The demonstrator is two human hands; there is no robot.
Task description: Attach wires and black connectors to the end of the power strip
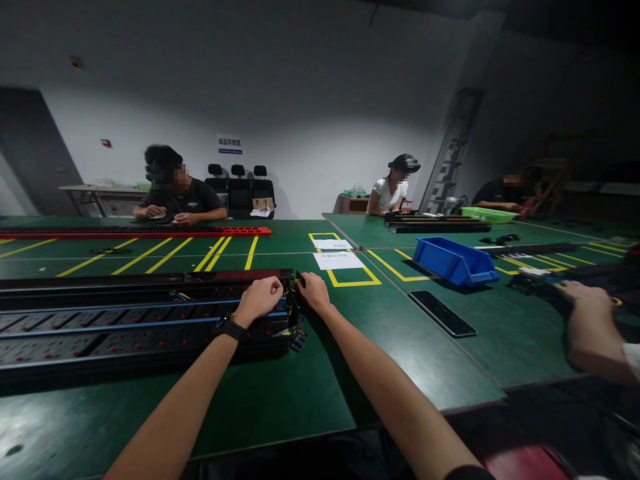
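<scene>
"Power strips [150, 328], black with blue edges. Where do they lie?"

"Side by side on the green table [280, 400], mostly to the left of the hands. Their long axis runs left to right across the view, rows of red dots facing up, and their right ends point toward the hands."

"Can you see them whole?"

"No, the left ends are cut off by the edge of the view. The left hand [260, 298] and its wrist, with a dark watch [231, 327], cover part of the right ends."

"What are the hands doing?"

"The left one rests at the right ends with its fingers curled; I can't tell whether it grips anything. The right hand [315, 291], just beside it, has its fingers closed on a small dark piece [301, 278]. Its shape is hard to make out."

"And around them?"

"Beyond the left hand, a long red strip [150, 232]. Right of the right hand, a blue bin [453, 262]; between them, white paper [340, 260]. Nearer than the bin, a dark phone [443, 313]."

"Anything smaller?"

"A black connector [299, 340] just below the hands, blurred, and thin wires [180, 295] left of the left hand."
</scene>
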